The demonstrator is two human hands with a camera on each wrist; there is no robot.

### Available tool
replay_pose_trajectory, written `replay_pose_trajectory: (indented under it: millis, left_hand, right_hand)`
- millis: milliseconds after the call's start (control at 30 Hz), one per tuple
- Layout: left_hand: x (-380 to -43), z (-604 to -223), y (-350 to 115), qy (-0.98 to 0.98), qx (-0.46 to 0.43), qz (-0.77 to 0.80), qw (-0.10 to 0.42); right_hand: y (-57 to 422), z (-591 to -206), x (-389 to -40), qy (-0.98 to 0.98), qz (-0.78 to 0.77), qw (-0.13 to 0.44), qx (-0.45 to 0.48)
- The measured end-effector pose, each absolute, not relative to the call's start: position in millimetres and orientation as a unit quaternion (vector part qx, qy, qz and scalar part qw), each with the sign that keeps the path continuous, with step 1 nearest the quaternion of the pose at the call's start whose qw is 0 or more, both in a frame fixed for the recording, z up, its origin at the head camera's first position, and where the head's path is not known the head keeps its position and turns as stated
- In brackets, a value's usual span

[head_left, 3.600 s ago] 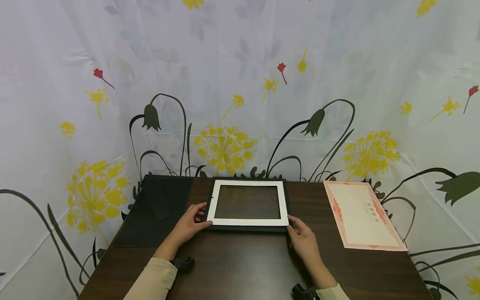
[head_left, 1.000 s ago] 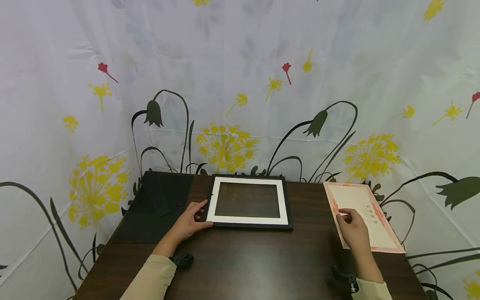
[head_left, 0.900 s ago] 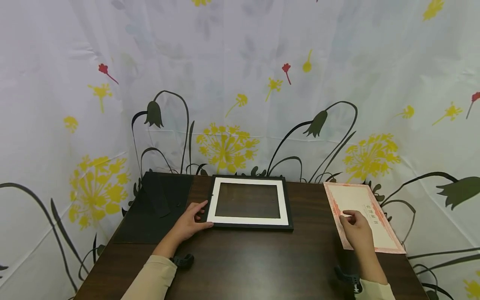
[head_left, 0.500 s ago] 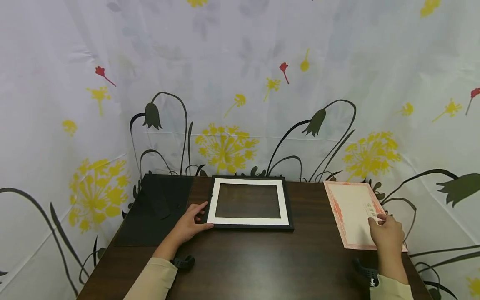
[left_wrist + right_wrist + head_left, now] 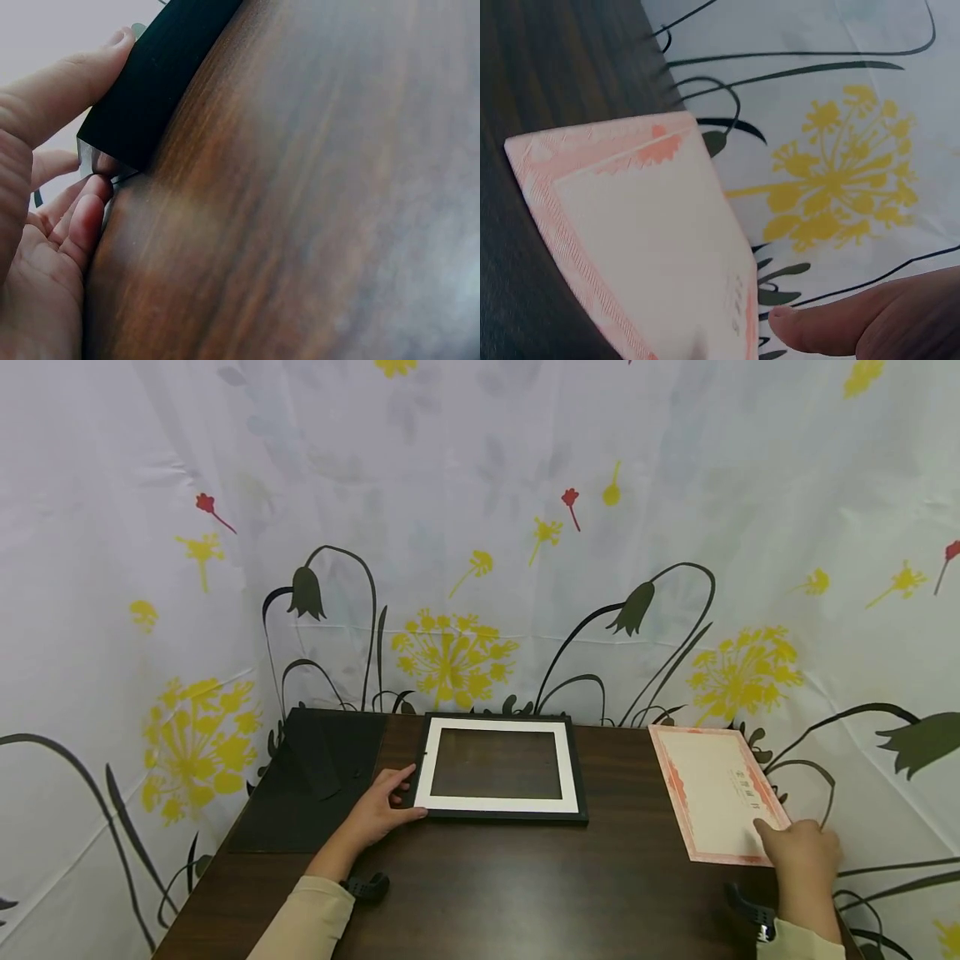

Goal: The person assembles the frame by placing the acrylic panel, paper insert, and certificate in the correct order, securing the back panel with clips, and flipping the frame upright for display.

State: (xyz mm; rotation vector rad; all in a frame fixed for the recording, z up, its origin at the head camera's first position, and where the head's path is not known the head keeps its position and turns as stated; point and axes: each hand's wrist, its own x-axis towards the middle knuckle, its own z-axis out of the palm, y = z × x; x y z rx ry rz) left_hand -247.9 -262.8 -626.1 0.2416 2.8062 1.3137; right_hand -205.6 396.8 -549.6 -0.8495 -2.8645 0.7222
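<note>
On the far left of the table (image 5: pixel 540 885), a black board (image 5: pixel 258 814) lies flat, a narrow flap (image 5: pixel 315 760) running across its face. Just beside it, a pale sleeve (image 5: pixel 303 918) and a dark wristband (image 5: pixel 367 887) lead up to the left hand (image 5: pixel 372 814). Its fingers are bent round the near left corner of a black picture frame (image 5: pixel 510 817), the thumb on the near side and the other fingers along the left end, pinching it lightly.

The frame lies in the middle of the table toward the back, a white mat (image 5: pixel 491 804) inside its border and dark wood showing through the opening. To the right, well apart from the frame, a cream sheet (image 5: pixel 712 793) with a pink patterned border lies at the table's right edge. The right hand (image 5: pixel 804 856) is at its near right corner, the thumb stretched toward the sheet; the other fingers are hidden, so I cannot tell how far they are closed or whether they hold the paper. Behind everything hangs a white curtain (image 5: pixel 480 485) printed with flowers.
</note>
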Motion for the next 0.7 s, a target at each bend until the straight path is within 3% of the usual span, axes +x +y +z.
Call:
replay_pose_trajectory:
  millis: [400,700]
  left_hand:
    - [-248.1,-625.4,-261.6,0.896,0.081,0.435,0.026]
    - [-245.6,-624.6,-261.8,0.894,0.077,0.44,0.022]
  right_hand:
    - [404.2,-560.0,-197.3,-0.924,0.191,-0.068,-0.324]
    - [404.0,-564.5,-195.0,-0.921,0.199,-0.084,-0.323]
